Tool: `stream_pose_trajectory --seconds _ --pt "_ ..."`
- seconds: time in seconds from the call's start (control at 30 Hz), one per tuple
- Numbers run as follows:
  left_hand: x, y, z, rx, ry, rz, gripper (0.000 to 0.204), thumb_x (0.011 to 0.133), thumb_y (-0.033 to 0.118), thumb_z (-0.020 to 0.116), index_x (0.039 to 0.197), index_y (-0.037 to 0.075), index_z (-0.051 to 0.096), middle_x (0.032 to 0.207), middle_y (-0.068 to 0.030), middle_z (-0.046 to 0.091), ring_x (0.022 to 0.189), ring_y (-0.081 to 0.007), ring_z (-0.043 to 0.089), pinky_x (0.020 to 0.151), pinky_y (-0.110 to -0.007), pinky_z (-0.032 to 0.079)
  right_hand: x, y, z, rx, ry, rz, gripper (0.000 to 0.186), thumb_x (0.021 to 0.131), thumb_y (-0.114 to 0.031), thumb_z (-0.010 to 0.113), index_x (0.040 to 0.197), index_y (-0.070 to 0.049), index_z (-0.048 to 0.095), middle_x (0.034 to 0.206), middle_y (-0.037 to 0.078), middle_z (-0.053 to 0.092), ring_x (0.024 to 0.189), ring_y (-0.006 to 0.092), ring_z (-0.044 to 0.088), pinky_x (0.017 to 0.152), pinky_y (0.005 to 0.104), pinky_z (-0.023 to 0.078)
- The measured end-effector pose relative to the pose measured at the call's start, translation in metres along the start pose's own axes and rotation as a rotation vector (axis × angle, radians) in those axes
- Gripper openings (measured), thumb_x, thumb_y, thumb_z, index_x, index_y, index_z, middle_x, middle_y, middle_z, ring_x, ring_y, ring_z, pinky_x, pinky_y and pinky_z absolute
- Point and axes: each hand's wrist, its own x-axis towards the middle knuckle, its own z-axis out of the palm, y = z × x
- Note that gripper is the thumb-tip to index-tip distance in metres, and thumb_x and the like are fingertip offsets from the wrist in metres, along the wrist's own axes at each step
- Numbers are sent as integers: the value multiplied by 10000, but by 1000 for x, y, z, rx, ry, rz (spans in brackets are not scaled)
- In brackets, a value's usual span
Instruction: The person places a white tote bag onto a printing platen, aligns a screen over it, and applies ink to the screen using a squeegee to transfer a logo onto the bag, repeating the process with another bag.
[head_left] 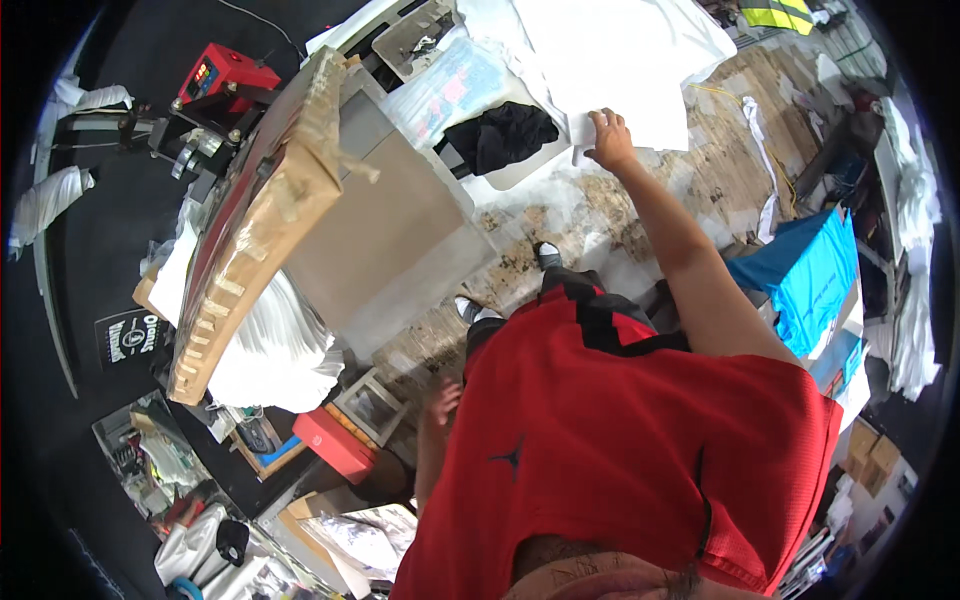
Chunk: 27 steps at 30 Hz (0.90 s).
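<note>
From here I see a person in a red sleeveless top (600,450) standing on a worn, wood-look floor (740,110). The right hand (610,140) reaches far out to the big, smooth white sheet (610,60) and touches its near edge. The thumb and fingers are a little apart, but I can't tell if they pinch it. The left hand (443,400) is low by the person's side and blurry, so I can't tell if it has anything in it. It is near a small, pale square frame (372,405) and a bright red box (335,445).

Just left of the right hand is a crumpled black cloth (510,138), next to a shiny clear plastic packet (447,90) with pink and blue bits. Behind that sits a grey bin (410,45) with small things inside.

A big, taped brown cardboard piece (265,225) stands tilted on the left and gets in the way of a red machine (228,75). A fat pile of white sheets (275,350) is beside it. On the person's right there's a bright blue cloth (805,285).
</note>
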Motion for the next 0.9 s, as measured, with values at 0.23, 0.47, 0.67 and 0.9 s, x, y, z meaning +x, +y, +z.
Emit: stream_pose_trajectory --seconds 0.23,0.47,0.67,0.9 --pt "-8 79 -7 -363 -90 116 517 987 383 496 1446 157 421 1286 -76 613 1110 -225 604 948 -391 448 16 22 6 195 -98 -106 498 761 -188 765 1217 -107 581 1207 173 619 1132 366 571 922 429 498" --pt "29 82 63 450 -279 288 523 973 409 491 1413 128 480 1312 -99 596 1178 -234 580 981 -393 445 34 52 2 387 15 -96 190 776 -219 733 875 -59 705 806 153 703 796 343 686 717 410 537" --pt "-20 139 86 875 -470 641 514 968 384 530 1395 98 499 1313 -117 591 1197 -241 573 1014 -344 433 58 82 -48 696 175 51 150 814 -192 749 841 -50 708 775 136 704 706 230 687 679 329 517" --pt "-89 234 106 538 -607 675 468 970 288 596 1316 -21 534 1254 -121 620 1148 -188 591 1002 -322 439 25 72 -200 565 327 64 165 906 -175 662 1021 -63 622 744 104 650 658 178 576 647 324 465"
